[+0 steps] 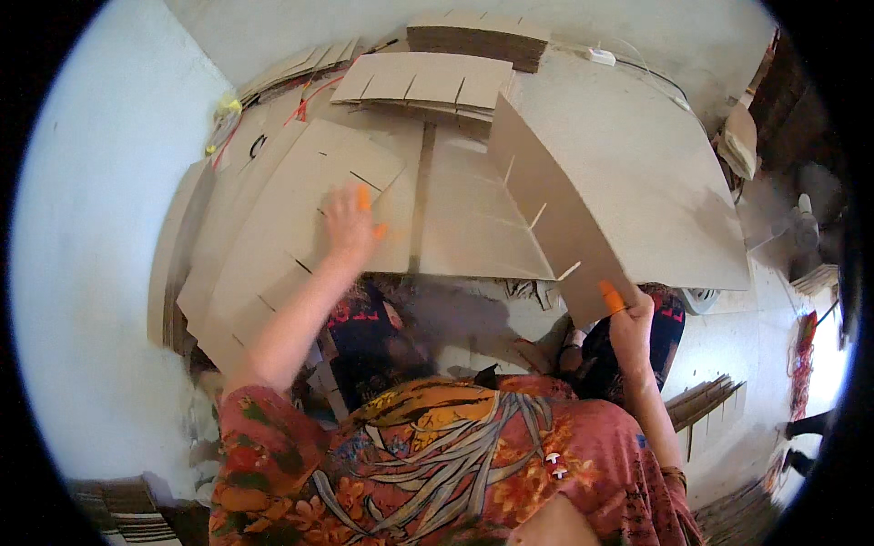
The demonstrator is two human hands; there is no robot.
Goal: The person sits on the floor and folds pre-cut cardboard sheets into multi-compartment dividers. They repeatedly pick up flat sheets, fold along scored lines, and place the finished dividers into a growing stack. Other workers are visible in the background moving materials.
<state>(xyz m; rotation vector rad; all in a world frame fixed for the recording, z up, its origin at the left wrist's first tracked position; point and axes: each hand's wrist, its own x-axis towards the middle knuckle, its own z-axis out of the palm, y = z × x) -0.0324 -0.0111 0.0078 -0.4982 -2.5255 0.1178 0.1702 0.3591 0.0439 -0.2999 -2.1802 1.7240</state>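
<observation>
My right hand (pixel 630 323) grips the near end of a long slotted cardboard strip (pixel 557 205). The strip stands on edge across the work surface, its slots along the lower left side. An orange finger cover shows on that hand's thumb. My left hand (pixel 350 223), slightly blurred, is over a large slotted cardboard sheet (pixel 273 237) on the left, fingers apart and nothing in them. It wears orange covers on two digits. Whether its palm touches the sheet I cannot tell. Beyond my hands lies a stack of slotted cardboard pieces (pixel 423 80).
A thicker cardboard stack (pixel 478 41) sits by the back wall. Flat cardboard (pixel 655 182) covers the surface on the right. A white power strip (pixel 601 56) with a cable lies behind it. More slotted pieces (pixel 706 414) rest low on the right. A wall (pixel 118 227) bounds the left.
</observation>
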